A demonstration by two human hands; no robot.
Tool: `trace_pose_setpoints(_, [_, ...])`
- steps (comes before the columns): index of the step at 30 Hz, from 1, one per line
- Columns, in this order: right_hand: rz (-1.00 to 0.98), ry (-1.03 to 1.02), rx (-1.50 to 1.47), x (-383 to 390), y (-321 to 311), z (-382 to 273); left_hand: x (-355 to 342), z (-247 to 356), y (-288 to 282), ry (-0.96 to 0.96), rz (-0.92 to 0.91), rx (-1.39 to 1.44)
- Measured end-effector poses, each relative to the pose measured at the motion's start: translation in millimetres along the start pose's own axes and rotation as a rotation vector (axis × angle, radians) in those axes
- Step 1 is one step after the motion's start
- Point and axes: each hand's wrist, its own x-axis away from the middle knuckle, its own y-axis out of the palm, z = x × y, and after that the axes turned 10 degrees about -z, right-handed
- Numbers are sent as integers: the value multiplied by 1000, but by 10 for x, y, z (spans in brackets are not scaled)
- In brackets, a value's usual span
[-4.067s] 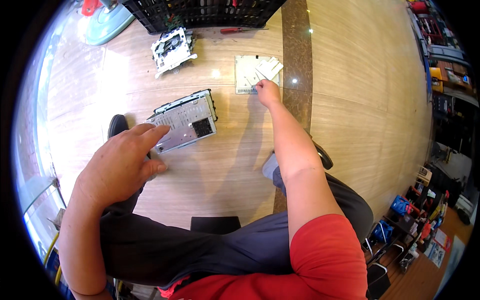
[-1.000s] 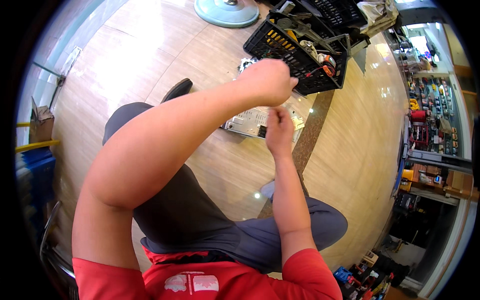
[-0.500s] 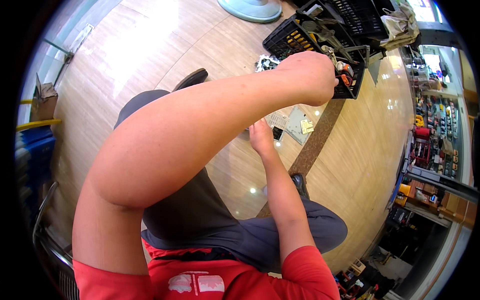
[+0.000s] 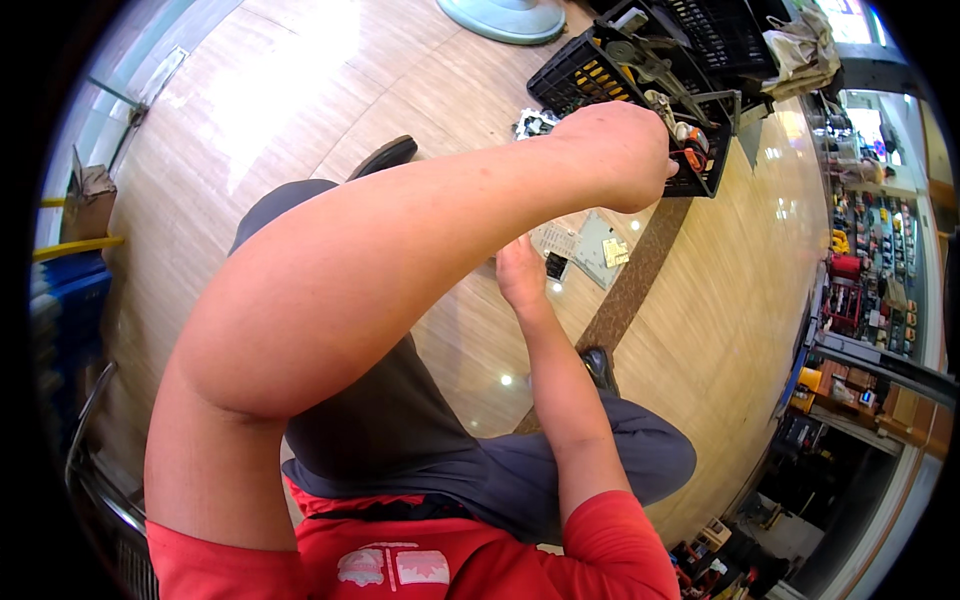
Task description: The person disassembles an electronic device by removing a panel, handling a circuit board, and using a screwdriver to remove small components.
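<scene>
My left arm stretches across the view. My left hand (image 4: pixel 620 155) is over the near side of a black plastic crate (image 4: pixel 575 75). It is seen from the back, with its fingers curled under, and whatever they hold is hidden. Beside its fingertips, an orange-red tool (image 4: pixel 692 158) lies in the crate. My right hand (image 4: pixel 522 275) is lower, its fingers mostly covered by my left forearm; I cannot see what it touches. Just right of it on the floor lie a grey metal plate (image 4: pixel 592 243) with a pale yellow label (image 4: pixel 615 252), and a small black part (image 4: pixel 556 264).
A light blue round base (image 4: pixel 505 18) stands at the top. White and dark scraps (image 4: pixel 535 123) lie by the crate. A shelf of tools and parts (image 4: pixel 880 260) lines the right side. Blue boxes (image 4: pixel 75 300) and a metal chair frame (image 4: pixel 90 430) are at the left.
My right hand has shifted very slightly left, its wrist turning a little. My left hand stays almost in the same place over the crate.
</scene>
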Motion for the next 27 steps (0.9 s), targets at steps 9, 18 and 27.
trace_pose_setpoints(9, [-66, 12, -16, -1, 8, 3, -79, -69, 114, 20, 61, -1])
trace_pose_setpoints(18, [-109, 41, 17, -53, -51, -19, -29, -22, 75, -5, 7, -22])
trace_pose_setpoints(27, [43, 45, -129, -14, 21, -42, 8, -29, 58, 26, 15, -69])
